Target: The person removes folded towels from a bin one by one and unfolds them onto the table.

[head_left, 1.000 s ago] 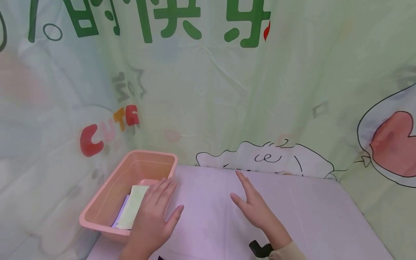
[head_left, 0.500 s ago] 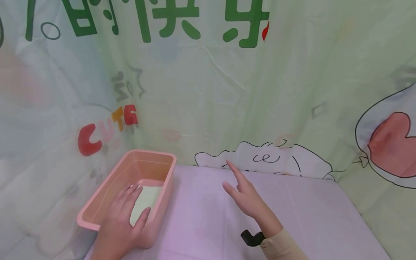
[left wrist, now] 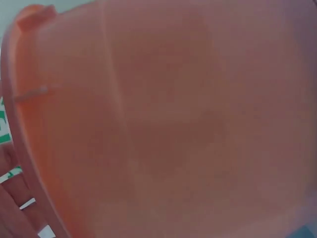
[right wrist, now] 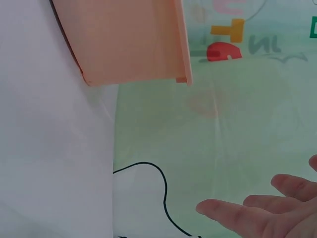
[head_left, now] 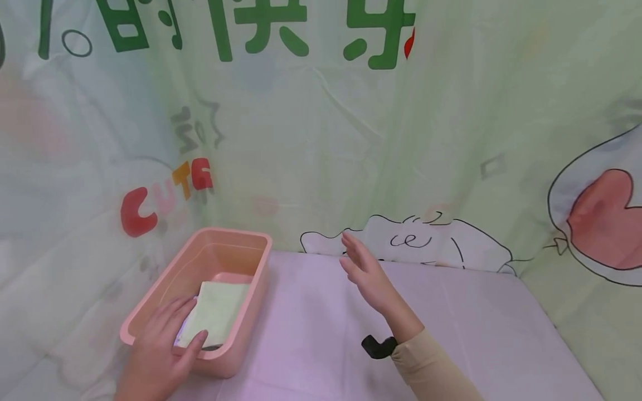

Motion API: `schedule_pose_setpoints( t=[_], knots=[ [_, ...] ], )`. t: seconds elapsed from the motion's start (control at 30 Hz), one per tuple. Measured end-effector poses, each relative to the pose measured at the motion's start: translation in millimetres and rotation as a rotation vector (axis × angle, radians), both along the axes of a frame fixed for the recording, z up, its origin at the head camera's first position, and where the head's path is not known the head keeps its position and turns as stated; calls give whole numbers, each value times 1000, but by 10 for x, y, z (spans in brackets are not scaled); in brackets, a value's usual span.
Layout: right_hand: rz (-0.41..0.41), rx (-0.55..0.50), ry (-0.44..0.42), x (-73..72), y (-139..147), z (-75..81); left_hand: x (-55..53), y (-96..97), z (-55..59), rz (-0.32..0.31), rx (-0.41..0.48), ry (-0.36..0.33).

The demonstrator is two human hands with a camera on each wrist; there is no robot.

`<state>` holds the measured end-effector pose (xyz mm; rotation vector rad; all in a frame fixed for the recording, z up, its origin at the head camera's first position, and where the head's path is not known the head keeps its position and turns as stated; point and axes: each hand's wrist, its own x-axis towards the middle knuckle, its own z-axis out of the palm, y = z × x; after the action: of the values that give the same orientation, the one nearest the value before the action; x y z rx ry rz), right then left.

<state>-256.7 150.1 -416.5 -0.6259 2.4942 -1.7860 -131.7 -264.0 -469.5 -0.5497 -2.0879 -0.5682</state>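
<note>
A pink plastic bin [head_left: 257, 301] stands on the left of the table, with a folded pale green cloth [head_left: 215, 312] lying inside it. Something lilac shows under the cloth's left edge. My left hand [head_left: 163, 348] is over the bin's near left corner, fingers extended and thumb spread, holding nothing. From the left wrist, the bin's outer wall [left wrist: 173, 119] fills most of the view, with the fingers [left wrist: 17, 198] beyond its rim. My right hand [head_left: 368, 275] hovers over the middle of the table with fingers extended and nothing in it; its fingers [right wrist: 237, 213] also show in the right wrist view.
A lilac cover lies on the table [head_left: 311, 334]. Behind and beside it hangs a pale printed curtain [head_left: 301, 156] with green characters and cartoon drawings. A black strap piece [head_left: 378, 346] sits at my right wrist, by the beige sleeve [head_left: 426, 362].
My left hand has moved left from the bin's right side, across the cloth, to its near left corner, uncovering the cloth. My right hand has shifted slightly up and left.
</note>
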Motion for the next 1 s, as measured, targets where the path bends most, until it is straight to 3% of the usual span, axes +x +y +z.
schedule_pose_setpoints(
  t=[0.13,0.27,0.4,0.67,1.0],
  knots=[
    [6,-33,-28,-27,-8,51,31,-147,-137,9,-20,-9],
    [13,-44,-40,-30,-29,50,79,-329,-275,70,-70,-23],
    [3,-46,-39,-31,-34,42,139,-468,-341,135,-125,-99],
    [-4,-54,-30,-56,-44,38,134,-685,-334,167,-116,-220],
    [-12,-54,-10,-138,-114,61,79,-652,-206,164,-146,-219]
  ],
)
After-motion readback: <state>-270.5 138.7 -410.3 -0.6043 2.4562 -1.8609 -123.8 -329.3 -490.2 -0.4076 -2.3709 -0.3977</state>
